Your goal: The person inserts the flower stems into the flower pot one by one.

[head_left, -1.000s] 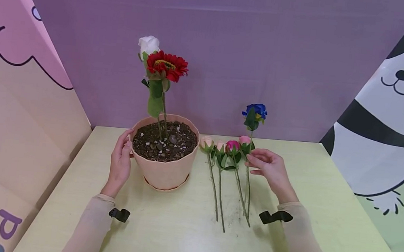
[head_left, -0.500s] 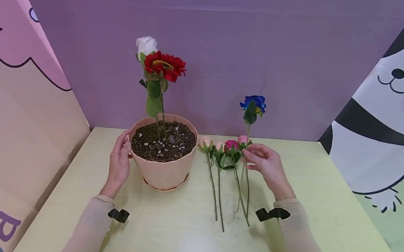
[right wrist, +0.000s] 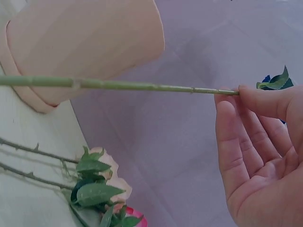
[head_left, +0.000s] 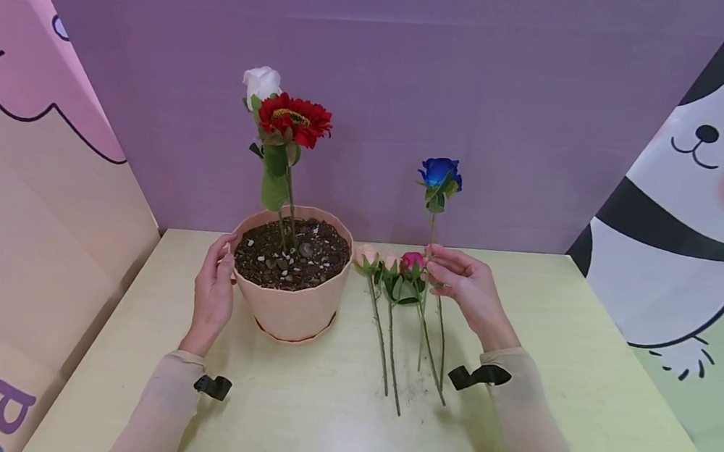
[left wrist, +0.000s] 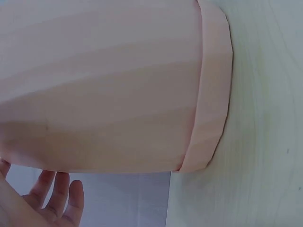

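Just right of the pot [head_left: 284,313], blue rose [head_left: 440,172] is upright, not in soil yet, stem pinched by the right hand [head_left: 467,287]; left hand [head_left: 214,299], fingers loose, rests against the pot's left side. White rose [head_left: 261,84] and red flower [head_left: 296,119] already stand in the pot's soil [head_left: 260,267], four loose flowers [head_left: 405,290] lie right of it. Right wrist view shows the thumb-and-finger pinch; only head view shows soil.
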The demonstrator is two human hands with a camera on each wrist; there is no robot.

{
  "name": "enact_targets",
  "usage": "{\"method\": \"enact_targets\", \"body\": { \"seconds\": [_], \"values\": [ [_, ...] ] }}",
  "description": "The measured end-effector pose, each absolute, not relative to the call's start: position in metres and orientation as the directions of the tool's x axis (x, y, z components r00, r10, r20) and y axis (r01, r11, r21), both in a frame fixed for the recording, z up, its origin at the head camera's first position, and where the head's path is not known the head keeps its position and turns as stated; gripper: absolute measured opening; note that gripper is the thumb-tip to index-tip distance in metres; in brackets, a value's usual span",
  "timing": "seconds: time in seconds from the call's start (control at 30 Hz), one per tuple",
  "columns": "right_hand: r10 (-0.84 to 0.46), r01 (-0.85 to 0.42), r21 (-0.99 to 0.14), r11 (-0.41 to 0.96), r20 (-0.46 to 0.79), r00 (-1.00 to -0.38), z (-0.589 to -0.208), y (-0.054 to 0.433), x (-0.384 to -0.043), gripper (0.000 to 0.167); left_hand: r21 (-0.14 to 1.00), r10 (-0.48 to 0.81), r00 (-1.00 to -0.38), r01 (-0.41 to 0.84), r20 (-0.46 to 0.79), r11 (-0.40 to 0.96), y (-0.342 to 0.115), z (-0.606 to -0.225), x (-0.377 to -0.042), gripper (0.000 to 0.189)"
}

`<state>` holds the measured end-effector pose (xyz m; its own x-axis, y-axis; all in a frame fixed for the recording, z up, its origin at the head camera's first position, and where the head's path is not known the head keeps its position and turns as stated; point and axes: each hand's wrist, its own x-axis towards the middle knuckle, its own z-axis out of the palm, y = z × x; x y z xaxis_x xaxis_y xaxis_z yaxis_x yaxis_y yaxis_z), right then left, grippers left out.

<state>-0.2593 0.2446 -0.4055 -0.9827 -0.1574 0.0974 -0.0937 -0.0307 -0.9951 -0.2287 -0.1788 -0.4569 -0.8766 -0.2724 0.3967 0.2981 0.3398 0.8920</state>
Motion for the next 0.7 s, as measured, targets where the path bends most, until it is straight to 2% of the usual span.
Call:
{"method": "enact_targets", "body": {
  "seconds": [0.1,0.2,0.3,0.43,0.57,0.7],
  "values": [
    [-0.158,-0.095,-0.992,-0.084,0.108,-0.982,-0.402,0.240,-0.258,0.044,0.896,-0.285,-0.878,0.280,0.384,0.345,-0.176,-0.456,-0.227,0.046],
    [-0.151,-0.091,-0.988,-0.122,0.109,-0.983,-0.398,0.236,-0.257,0.037,0.899,-0.301,-0.879,0.258,0.370,0.353,-0.174,-0.456,-0.226,0.047],
    [-0.141,-0.077,-0.988,-0.131,0.096,-0.985,-0.394,0.231,-0.257,0.026,0.900,-0.316,-0.878,0.238,0.360,0.365,-0.173,-0.456,-0.224,0.047],
    [-0.135,-0.067,-0.989,-0.134,0.085,-0.987,-0.387,0.223,-0.258,0.024,0.901,-0.318,-0.878,0.235,0.357,0.365,-0.172,-0.456,-0.224,0.048],
    [-0.126,-0.081,-0.982,-0.173,0.104,-0.987,-0.378,0.213,-0.258,0.023,0.910,-0.299,-0.885,0.258,0.357,0.324,-0.173,-0.456,-0.225,0.048],
    [-0.101,-0.089,-0.958,-0.273,0.121,-0.988,-0.368,0.203,-0.260,0.022,0.909,-0.276,-0.882,0.305,0.382,0.285,-0.173,-0.454,-0.226,0.048]
  ]
}}
